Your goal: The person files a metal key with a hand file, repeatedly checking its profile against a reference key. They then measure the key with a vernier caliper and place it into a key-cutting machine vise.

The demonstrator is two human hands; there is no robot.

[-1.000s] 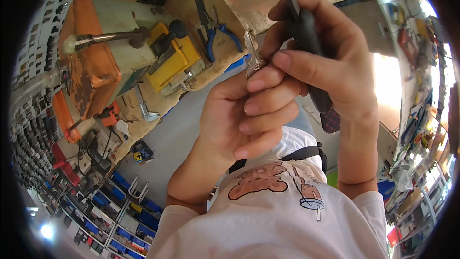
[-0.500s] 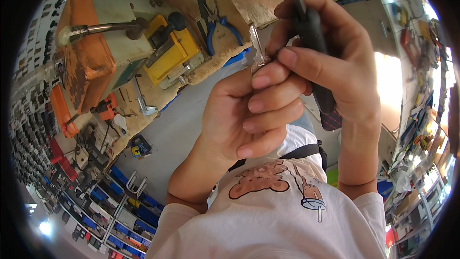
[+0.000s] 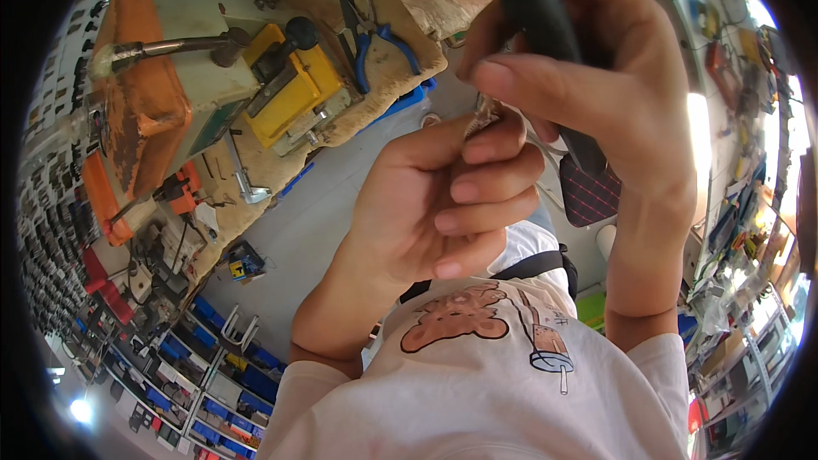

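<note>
My left hand (image 3: 443,204) is curled shut, pinching a small metal key (image 3: 482,116) between thumb and fingers; only its tip shows. My right hand (image 3: 596,77) is wrapped around a dark-handled tool (image 3: 545,25), held just above the key, its index finger touching my left fingertips. The tool's working end is hidden behind my fingers. Both hands are raised close to the camera, above my white shirt with a brown cartoon print (image 3: 460,332).
A wooden workbench (image 3: 400,60) lies at the upper left with an orange and cream machine (image 3: 162,102), a yellow machine (image 3: 298,89) and blue-handled pliers (image 3: 383,43). Blue bins on shelves (image 3: 204,349) fill the lower left. Racks of hung goods (image 3: 750,230) line the right.
Both hands have come closer to the camera and risen in the picture. The key is now more covered by my fingers, and the workbench has shifted in view.
</note>
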